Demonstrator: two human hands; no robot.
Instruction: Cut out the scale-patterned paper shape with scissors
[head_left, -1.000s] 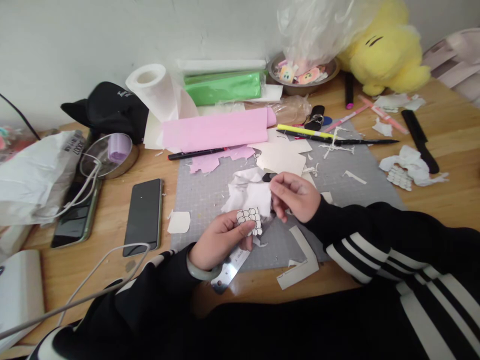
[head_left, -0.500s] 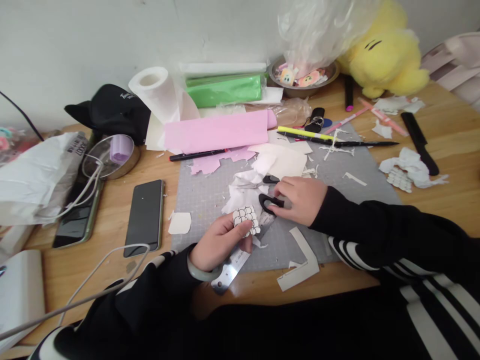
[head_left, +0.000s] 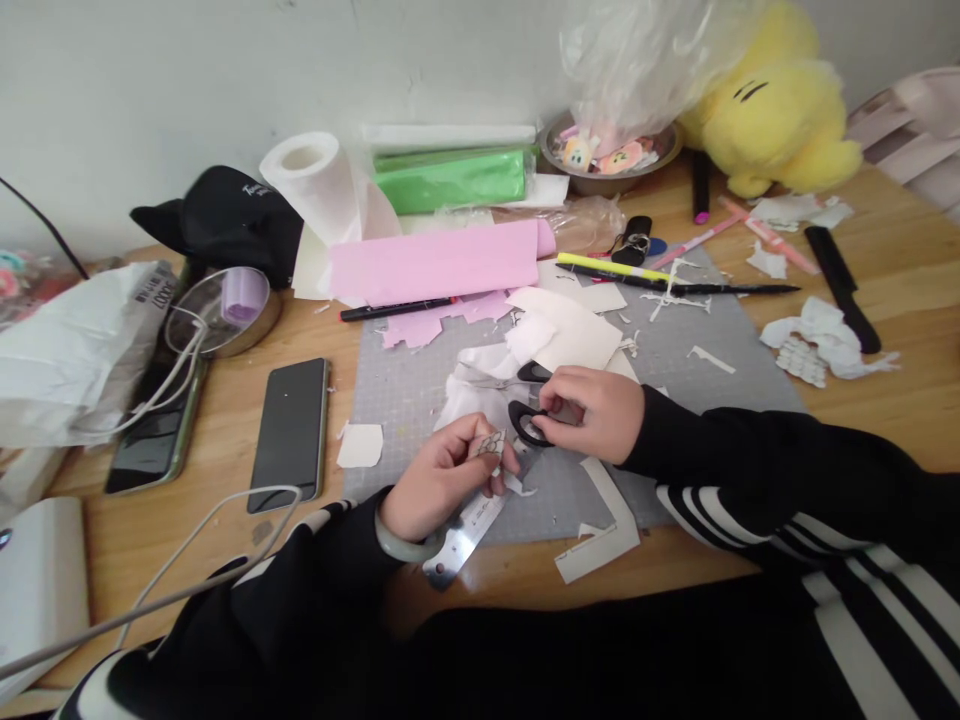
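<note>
My left hand [head_left: 450,475] is closed on a small white paper piece [head_left: 491,447] with black outlines drawn on it; the fingers cover much of it. Black-handled scissors [head_left: 527,420] are in my right hand [head_left: 589,410], their handles spread and the blades pointing left over crumpled white tissue [head_left: 480,385]. Under my left hand a metal ruler [head_left: 465,540] lies slantwise across the front edge of the grey cutting mat [head_left: 409,400]. An L-shaped white paper offcut [head_left: 611,530] rests to the right of the ruler.
A phone [head_left: 289,430] lies left of the mat. Behind are folded pink paper [head_left: 435,265], a paper roll [head_left: 322,190] and a metal bowl [head_left: 667,155]. A black comb [head_left: 840,285] and a yellow plush toy [head_left: 787,110] are at the right. A white cable [head_left: 217,580] crosses the left front.
My left fingers have curled over the patterned paper piece, which now shows less. My right hand has shifted slightly left and down with the scissors, whose blades now show more clearly.
</note>
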